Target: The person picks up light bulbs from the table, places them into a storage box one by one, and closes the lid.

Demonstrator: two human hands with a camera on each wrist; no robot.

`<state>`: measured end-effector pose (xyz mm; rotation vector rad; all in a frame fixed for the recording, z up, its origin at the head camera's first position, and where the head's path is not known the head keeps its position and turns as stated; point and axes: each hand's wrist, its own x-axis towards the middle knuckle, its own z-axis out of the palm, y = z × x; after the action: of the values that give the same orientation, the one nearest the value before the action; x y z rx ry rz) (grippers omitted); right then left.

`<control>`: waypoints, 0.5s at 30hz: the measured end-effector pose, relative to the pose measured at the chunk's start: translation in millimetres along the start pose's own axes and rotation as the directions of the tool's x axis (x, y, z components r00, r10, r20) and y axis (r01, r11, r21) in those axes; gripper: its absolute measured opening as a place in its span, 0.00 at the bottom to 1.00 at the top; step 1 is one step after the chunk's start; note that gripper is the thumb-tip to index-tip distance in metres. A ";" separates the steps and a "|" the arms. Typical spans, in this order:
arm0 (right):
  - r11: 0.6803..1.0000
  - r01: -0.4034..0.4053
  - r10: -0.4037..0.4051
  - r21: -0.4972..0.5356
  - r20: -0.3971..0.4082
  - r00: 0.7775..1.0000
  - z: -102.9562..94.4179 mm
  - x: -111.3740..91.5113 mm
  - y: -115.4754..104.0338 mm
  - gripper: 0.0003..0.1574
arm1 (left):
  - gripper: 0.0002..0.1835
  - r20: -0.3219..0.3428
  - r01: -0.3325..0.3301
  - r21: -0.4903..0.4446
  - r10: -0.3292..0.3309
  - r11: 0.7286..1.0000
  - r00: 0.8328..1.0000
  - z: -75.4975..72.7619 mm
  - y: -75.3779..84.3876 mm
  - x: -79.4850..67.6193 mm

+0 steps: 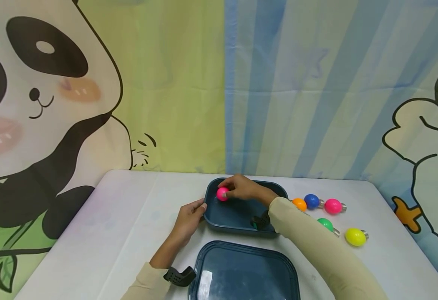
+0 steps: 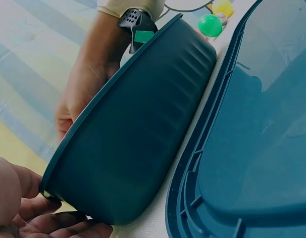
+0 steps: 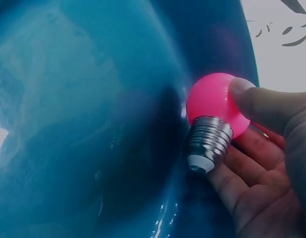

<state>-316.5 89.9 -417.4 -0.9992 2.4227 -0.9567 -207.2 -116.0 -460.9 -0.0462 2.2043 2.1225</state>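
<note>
My right hand (image 1: 244,188) holds a pink light bulb (image 3: 208,99) between thumb and fingers, at the left end inside a dark blue plastic box (image 1: 234,214). In the right wrist view the bulb's silver screw base (image 3: 210,141) points down and toward the box floor. At the box's left front corner, my left hand (image 1: 187,221) grips the rim. The left wrist view has its thumb (image 2: 28,182) at the rim and the other fingers (image 2: 69,225) under the side wall. No other bulb shows in the box, though the right arm covers part of it.
A dark blue lid (image 1: 249,271) lies in front of the box. To the right on the white table (image 1: 129,250) lie several bulbs: orange (image 1: 299,203), blue (image 1: 311,201), another pink one (image 1: 333,206), green (image 1: 325,224) and yellow (image 1: 355,237). A printed curtain (image 1: 189,83) hangs behind.
</note>
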 end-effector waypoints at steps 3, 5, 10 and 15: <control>1.000 -0.019 0.019 0.001 0.018 1.000 -0.5 0.4 1.1 0.22 | 0.24 0.003 -0.007 0.000 0.007 1.000 1.000 0.2 0.0 -0.7; 1.000 -0.030 0.030 0.007 0.023 0.999 -0.3 0.8 0.8 0.22 | 0.24 -0.003 0.000 0.003 0.000 1.000 1.000 0.6 0.3 -0.8; 0.999 -0.047 0.047 0.010 0.029 0.998 0.6 2.5 -0.9 0.23 | 0.24 -0.005 0.001 -0.002 -0.001 1.000 1.000 0.9 0.6 -0.5; 0.999 -0.053 0.053 0.003 0.034 0.998 1.3 4.4 -3.0 0.25 | 0.24 0.001 -0.001 0.000 0.001 1.000 1.000 0.4 -0.4 0.1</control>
<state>-317.3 84.6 -416.5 -0.9374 2.4065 -0.9189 -207.3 -115.6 -461.3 -0.0438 2.2035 2.1230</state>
